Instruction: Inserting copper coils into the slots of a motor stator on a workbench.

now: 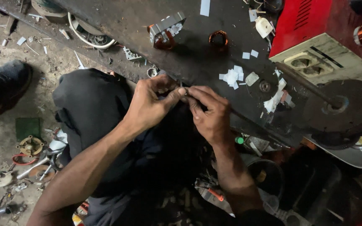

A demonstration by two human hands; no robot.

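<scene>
At bench edge, both hands' (151, 104) (209, 115) grip tight on thin metal rod (248, 120) beside white paper scraps (232, 76).

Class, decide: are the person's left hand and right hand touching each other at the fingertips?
Touching. The head view shows the left hand thumb pressed against the right hand fingertips at the dark workbench edge, with no gap visible.

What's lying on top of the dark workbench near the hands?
On the workbench: white paper scraps, a copper coil and a grey metal block. The left hand and right hand cover whatever they pinch at the bench edge.
</scene>
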